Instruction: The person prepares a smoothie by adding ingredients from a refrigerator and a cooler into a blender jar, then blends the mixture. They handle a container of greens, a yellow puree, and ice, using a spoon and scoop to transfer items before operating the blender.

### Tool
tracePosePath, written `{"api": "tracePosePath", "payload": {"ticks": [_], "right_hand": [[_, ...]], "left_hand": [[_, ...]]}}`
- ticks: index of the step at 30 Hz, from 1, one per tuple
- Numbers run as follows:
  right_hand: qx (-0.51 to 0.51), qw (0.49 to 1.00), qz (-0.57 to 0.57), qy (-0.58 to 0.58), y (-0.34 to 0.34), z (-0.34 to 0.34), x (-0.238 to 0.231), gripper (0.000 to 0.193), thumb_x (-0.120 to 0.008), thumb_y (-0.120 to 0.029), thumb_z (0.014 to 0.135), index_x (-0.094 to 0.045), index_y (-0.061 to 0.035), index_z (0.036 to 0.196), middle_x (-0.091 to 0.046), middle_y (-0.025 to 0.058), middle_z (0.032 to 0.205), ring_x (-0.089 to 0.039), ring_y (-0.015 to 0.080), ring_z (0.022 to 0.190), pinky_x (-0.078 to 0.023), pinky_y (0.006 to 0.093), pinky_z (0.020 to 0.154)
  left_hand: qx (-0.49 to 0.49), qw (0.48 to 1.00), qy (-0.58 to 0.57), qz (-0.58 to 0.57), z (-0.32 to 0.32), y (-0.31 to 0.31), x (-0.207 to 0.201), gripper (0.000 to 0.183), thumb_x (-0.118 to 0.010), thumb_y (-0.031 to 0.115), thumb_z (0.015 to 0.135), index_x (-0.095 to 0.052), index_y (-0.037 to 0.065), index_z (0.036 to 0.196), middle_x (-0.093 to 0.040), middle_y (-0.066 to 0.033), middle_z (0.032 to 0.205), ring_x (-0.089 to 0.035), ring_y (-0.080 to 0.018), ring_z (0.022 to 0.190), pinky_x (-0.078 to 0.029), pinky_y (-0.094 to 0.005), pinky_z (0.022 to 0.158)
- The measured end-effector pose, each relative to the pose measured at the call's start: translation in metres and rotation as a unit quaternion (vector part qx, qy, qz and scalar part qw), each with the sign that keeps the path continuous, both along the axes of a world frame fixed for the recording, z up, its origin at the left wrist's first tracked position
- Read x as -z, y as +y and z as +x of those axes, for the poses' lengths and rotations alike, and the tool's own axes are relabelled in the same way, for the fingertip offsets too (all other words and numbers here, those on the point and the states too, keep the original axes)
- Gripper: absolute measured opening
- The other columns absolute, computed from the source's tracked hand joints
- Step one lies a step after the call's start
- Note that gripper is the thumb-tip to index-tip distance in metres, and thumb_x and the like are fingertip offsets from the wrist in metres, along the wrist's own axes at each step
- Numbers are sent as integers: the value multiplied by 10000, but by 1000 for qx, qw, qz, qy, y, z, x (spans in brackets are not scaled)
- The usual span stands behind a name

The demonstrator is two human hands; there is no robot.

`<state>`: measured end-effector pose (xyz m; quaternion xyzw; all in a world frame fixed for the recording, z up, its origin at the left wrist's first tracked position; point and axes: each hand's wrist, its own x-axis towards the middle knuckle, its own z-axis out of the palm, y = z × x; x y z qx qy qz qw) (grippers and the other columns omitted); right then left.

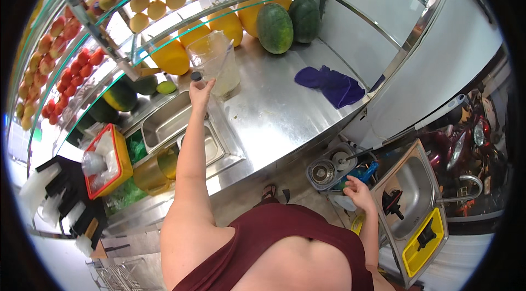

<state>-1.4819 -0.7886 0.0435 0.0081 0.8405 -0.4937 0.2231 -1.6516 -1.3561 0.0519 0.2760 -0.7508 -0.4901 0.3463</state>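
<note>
My left hand (200, 93) reaches forward over the counter, its fingers closed around a small object with a dark round cap (196, 76). The kind of that object is mostly hidden by the fingers. Right behind it stands a tall clear plastic container (227, 75) with a little pale content and a thin stick or handle leaning inside. My right hand (360, 194) hangs low at my right side, fingers loosely bent and apart, holding nothing. Nearest to it are a blue plastic bag (368, 171) and a grey basin with metal strainers (322, 173).
A steel counter (268, 110) carries a purple cloth (334, 85), watermelons (275, 28) and large yellow melons (171, 56). Glass shelves of fruit rise behind. A sink (170, 118) and a yellow-red crate (118, 162) lie left; another sink (413, 203) with a yellow tray (426, 241) stands right.
</note>
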Motion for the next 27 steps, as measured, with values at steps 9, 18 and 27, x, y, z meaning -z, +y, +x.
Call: {"api": "tracePosePath", "payload": {"ticks": [9, 18, 27], "right_hand": [[24, 989, -27, 144, -73, -55, -85, 522, -605, -49, 758, -408, -7, 1239, -588, 123, 1005, -575, 132, 807, -460, 251, 679], [127, 915, -95, 372, -114, -26, -164, 496, -729, -73, 681, -508, -9, 1120, -554, -1, 633, -461, 39, 515, -374, 181, 477], [184, 824, 80, 530, 17, 72, -183, 124, -643, -17, 714, -598, 11, 826, -555, 94, 643, -507, 171, 514, -389, 254, 467]], "left_hand": [[168, 951, 132, -224, 50, 81, -40, 288, -760, 191, 646, -515, 40, 652, -484, -67, 534, -468, -175, 483, -382, -270, 464], [498, 782, 281, -249, 75, 204, -69, 312, -756, 172, 602, -504, -2, 658, -525, -108, 588, -525, -232, 509, -417, -300, 493], [614, 662, 367, -225, 96, 370, -82, 347, -748, 158, 585, -465, -15, 687, -454, -100, 554, -440, -230, 460, -354, -308, 437]]}}
